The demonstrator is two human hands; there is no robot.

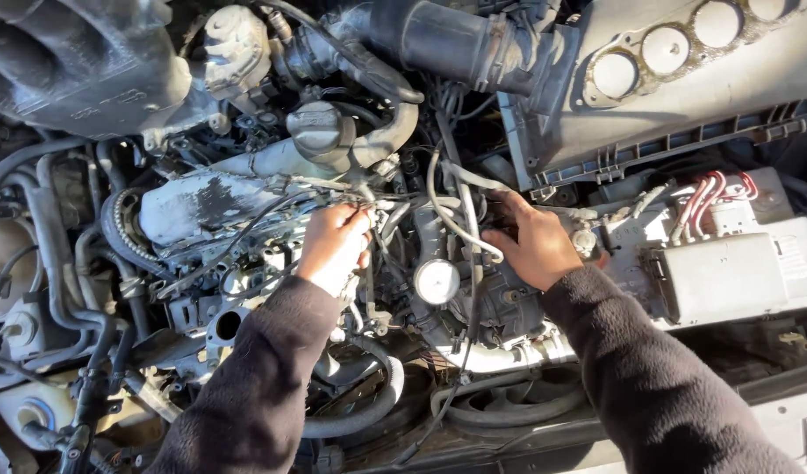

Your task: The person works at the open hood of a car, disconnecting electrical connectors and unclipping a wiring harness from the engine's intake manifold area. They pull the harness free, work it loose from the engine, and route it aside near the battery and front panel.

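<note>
I look down into a car's engine bay. My left hand [333, 246] is closed around thin wires or a small fitting at the top of the dusty engine [210, 206]. My right hand [535, 246] reaches in from the right, fingers pressing on a dark part and touching a pale hose [443, 215] that loops between the hands. A round white-faced gauge [437, 282] hangs below, between both hands. What the left fingers grip exactly is hidden. Both arms wear dark sleeves.
A black air intake duct [456, 39] runs across the top. A grey cover with round holes [675, 61] lies upper right. A white box with red cables [728, 263] sits on the right. Ribbed hoses [368, 412] and a fan [517, 399] lie below.
</note>
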